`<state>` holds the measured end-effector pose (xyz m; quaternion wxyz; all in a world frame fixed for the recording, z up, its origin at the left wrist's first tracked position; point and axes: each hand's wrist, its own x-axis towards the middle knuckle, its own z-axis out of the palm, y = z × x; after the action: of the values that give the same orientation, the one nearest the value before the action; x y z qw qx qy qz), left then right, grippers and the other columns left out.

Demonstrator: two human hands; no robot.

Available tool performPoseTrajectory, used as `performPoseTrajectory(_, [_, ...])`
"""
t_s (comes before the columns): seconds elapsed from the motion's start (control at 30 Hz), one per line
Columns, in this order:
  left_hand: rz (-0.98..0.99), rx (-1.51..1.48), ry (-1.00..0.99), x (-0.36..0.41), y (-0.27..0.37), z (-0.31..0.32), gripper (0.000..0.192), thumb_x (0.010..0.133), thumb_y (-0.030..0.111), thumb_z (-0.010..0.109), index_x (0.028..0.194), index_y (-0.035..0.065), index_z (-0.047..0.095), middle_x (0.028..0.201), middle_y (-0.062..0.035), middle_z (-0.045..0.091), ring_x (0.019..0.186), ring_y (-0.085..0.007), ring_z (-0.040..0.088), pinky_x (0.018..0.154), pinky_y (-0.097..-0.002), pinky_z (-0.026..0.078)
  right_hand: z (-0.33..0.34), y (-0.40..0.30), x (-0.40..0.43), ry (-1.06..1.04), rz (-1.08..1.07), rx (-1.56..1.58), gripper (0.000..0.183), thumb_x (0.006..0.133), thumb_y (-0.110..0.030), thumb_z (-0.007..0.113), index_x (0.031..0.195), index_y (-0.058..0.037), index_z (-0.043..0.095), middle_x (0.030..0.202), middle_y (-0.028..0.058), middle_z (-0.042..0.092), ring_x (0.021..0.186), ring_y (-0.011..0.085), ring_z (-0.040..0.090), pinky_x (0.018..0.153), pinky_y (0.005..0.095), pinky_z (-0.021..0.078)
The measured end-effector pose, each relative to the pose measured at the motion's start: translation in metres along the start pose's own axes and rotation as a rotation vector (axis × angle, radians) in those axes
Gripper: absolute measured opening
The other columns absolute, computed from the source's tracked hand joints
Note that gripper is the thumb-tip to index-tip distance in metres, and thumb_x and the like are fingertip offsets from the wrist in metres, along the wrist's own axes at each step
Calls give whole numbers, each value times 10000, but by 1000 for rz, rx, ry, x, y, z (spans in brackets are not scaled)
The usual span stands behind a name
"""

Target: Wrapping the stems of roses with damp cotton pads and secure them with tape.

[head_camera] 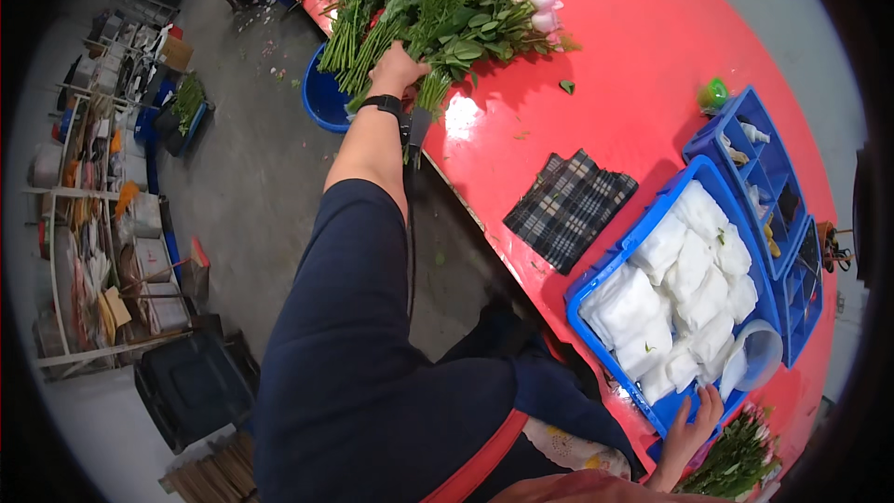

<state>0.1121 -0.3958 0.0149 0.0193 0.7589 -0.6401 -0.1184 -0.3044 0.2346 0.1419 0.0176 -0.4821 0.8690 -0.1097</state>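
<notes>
My left hand point(398, 71), with a black band on the wrist, lies on the green stems of a large bunch of flowers point(380, 28) at the top of the table; its fingers are partly hidden, so a grip cannot be told. Pale pink roses point(543, 8) top the leafy stems at right. At lower right my right hand point(697, 419) is at the near end of a blue plastic bin point(607, 251), fingers apart, nothing seen in it. Folded white pads point(688, 272) fill that bin, beside a clear plastic bowl point(761, 356). A plaid cloth point(571, 209) lies left of it.
Blue compartment trays point(751, 175) with small items and a green roll point(712, 94) stand at right on the red table point(628, 84). More roses point(733, 454) lie below the bin. A blue bucket point(325, 94) stands beside the table, and loaded shelves point(105, 195) line the left.
</notes>
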Motion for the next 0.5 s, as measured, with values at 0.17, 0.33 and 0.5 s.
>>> performPoseTrajectory(0.17, [82,167,283,-30,22,-13,447,712,352,741,1057,75,677,1216,-131,613,1130,-283,579,961,-423,416,2,-30,7,-51,-32,107,252,817,17,603,1065,7,568,1185,169,546,1108,334,519,960,393,407])
performPoseTrajectory(0.33, [139,-327,324,-43,21,-34,292,736,237,671,877,-15,636,761,-125,659,675,-304,651,587,-458,519,-2,-21,3,-62,-114,154,260,781,62,617,1035,32,575,1162,190,551,1088,371,516,919,423,419])
performPoseTrajectory(0.5, [98,-1279,-183,-122,42,-71,113,757,71,624,752,9,530,694,-72,587,498,-147,534,425,-320,424,1,-24,6,-80,-253,312,265,778,41,629,1040,23,590,1041,177,598,987,353,562,870,398,443])
